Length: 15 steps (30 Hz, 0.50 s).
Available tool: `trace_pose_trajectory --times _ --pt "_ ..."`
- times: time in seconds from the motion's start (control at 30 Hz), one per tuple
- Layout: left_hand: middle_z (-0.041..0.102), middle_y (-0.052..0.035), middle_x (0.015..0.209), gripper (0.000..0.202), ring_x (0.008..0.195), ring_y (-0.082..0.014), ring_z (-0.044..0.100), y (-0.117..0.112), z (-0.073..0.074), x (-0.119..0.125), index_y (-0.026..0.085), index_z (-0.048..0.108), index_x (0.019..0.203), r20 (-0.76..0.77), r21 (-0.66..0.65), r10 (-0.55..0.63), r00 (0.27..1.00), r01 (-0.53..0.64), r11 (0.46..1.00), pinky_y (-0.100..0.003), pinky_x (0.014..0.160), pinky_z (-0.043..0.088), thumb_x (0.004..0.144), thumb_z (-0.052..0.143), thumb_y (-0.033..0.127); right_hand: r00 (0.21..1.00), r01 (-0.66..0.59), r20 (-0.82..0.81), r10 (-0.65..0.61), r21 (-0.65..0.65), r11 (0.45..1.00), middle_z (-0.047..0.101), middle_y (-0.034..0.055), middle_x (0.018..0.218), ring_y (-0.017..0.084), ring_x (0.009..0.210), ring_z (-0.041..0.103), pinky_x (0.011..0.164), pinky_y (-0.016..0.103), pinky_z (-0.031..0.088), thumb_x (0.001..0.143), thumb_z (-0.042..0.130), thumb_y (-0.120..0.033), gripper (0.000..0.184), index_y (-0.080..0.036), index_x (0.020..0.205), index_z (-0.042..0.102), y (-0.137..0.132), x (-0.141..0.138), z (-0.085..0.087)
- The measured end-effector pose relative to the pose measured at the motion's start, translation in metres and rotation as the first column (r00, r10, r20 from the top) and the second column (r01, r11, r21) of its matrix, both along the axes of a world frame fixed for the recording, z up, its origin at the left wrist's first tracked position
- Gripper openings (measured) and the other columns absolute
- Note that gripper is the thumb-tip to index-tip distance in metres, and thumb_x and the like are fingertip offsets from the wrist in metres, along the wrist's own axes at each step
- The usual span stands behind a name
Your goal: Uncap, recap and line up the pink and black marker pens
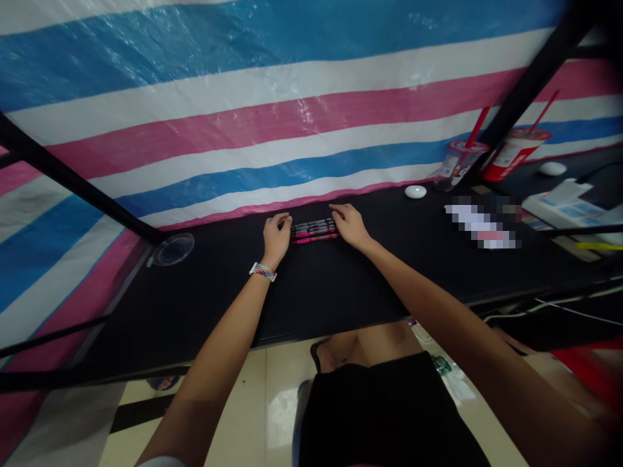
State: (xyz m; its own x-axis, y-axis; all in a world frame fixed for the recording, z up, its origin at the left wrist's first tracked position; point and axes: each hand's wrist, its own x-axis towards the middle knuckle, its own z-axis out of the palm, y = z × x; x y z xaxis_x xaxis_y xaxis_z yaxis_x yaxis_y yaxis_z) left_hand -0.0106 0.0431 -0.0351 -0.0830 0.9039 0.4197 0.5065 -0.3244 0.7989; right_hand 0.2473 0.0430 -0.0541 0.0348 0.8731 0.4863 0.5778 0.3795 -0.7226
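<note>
Several pens (pixel 314 231) lie side by side in a flat row on the black table, with dark and clear barrels at the back and pink-red ones nearer me. My left hand (pixel 276 239) rests at the left ends of the pens, thumb and index finger apart. On the opposite side, my right hand (pixel 351 226) touches the right ends, its index finger stretched out above the row. Both hands' lower fingers are partly hidden, and neither is visibly wrapped round a pen. A colourful woven band (pixel 263 271) circles my left wrist.
A clear round lid (pixel 171 249) lies at the left of the black table (pixel 311 298). Rightward are a white mouse (pixel 415 192), a plastic cup with red straw (pixel 460 162), a red-and-white cup (pixel 516 152) and a blurred-out packet (pixel 481 224). Black frame bars (pixel 73 172) flank the striped sheet (pixel 292 123).
</note>
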Motion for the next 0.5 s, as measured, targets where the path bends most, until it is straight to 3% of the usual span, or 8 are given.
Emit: trace_pose_trajectory --times 0.13,0.27,0.5 --pt "0.075 -0.0134 0.136 0.034 0.134 -0.0317 0.067 -0.003 -0.004 0.014 0.024 0.077 0.126 0.249 -0.039 -0.089 0.964 0.101 0.994 -0.051 0.124 0.045 0.104 0.066 0.048 0.958 0.071 -0.27 -0.093 -0.09 0.993 0.079 0.0135 0.133 0.032 0.131 0.07 0.124 0.055 0.047 0.099 0.057 -0.029 0.038 -0.022 0.127 0.082 0.005 -0.007 0.0" --pt "0.074 -0.0113 0.143 0.038 0.142 -0.0315 0.063 -0.004 -0.008 0.025 0.026 0.077 0.125 0.354 -0.047 -0.153 0.923 0.181 0.982 -0.052 0.13 0.04 0.103 0.064 0.055 0.871 0.002 -0.483 -0.084 -0.168 0.986 0.08 0.0074 0.137 0.029 0.139 0.068 0.128 0.051 0.044 0.094 0.06 -0.026 0.037 -0.024 0.121 0.084 0.006 -0.021 -0.001" --pt "0.079 -0.0106 0.136 0.033 0.139 -0.0308 0.067 0.0 -0.012 0.027 0.024 0.081 0.115 0.472 -0.04 -0.21 0.856 0.259 0.965 -0.051 0.129 0.043 0.101 0.064 0.049 0.797 -0.076 -0.602 -0.039 -0.165 0.983 0.08 0.0058 0.137 0.028 0.142 0.068 0.13 0.049 0.042 0.092 0.063 -0.02 0.031 -0.024 0.11 0.087 0.003 -0.031 -0.003"
